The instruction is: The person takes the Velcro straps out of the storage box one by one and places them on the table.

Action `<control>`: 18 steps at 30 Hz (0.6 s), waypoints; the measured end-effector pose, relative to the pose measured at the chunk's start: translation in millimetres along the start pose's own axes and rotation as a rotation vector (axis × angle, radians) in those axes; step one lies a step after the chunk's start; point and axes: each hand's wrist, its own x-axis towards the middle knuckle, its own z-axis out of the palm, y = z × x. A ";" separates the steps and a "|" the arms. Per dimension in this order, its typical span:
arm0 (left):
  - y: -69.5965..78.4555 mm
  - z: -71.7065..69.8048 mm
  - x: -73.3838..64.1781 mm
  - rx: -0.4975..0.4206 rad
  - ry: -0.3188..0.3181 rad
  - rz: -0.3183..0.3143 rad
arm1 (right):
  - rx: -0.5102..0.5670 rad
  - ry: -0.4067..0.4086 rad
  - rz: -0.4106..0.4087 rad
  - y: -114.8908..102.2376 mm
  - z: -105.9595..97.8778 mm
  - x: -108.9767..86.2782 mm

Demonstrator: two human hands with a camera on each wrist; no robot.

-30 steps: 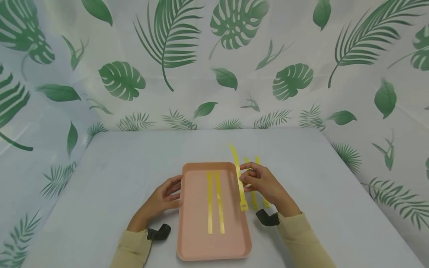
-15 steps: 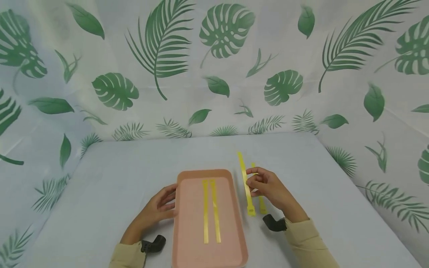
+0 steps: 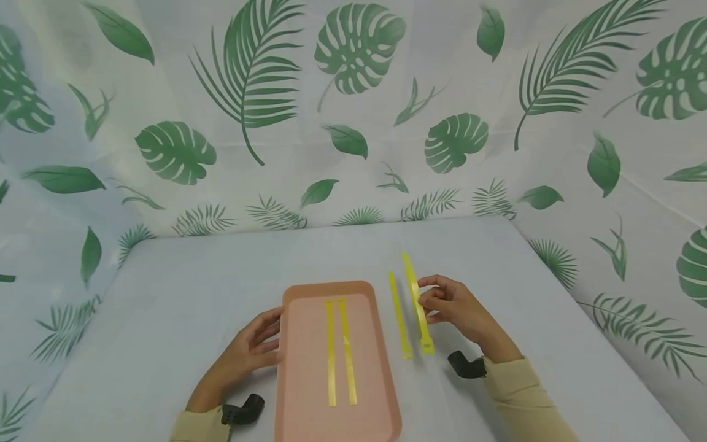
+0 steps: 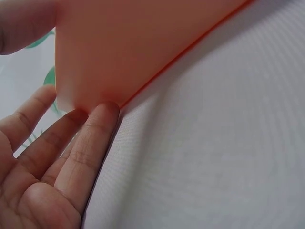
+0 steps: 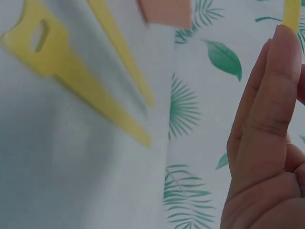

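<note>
My right hand (image 3: 450, 304) pinches a yellow cable tie (image 3: 414, 294) with a slotted head, held to the right of the pink tray (image 3: 381, 368). Another yellow cable tie (image 3: 396, 307) lies on the table between it and the tray. In the right wrist view a piece of the held tie (image 5: 291, 13) shows above the fingers, while two ties lie on the cloth, the nearer slotted tie (image 5: 71, 67) beside a second one (image 5: 124, 52). My left hand (image 3: 251, 344) touches the tray's left side, its fingers (image 4: 86, 148) loosely extended against the outer wall.
Two more yellow cable ties lie side by side inside the tray, a left one (image 3: 331, 353) and a right one (image 3: 347, 353). The table (image 3: 166, 294) has a white cover, and a leaf-print curtain (image 3: 386, 110) stands behind it.
My right hand has moved right, away from the tray's right rim, with the cable tie, now over the ties on the table. My left hand stays at the tray. The head view has shifted.
</note>
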 end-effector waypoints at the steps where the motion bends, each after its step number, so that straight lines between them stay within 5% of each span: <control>1: -0.1 -0.3 0.2 -0.004 -0.004 0.002 | -0.006 -0.001 0.004 0.9 -2.2 -0.8; 18: -0.6 -0.9 1.8 -0.024 -0.039 0.043 | 0.000 -0.008 0.135 14.9 -36.0 -2.8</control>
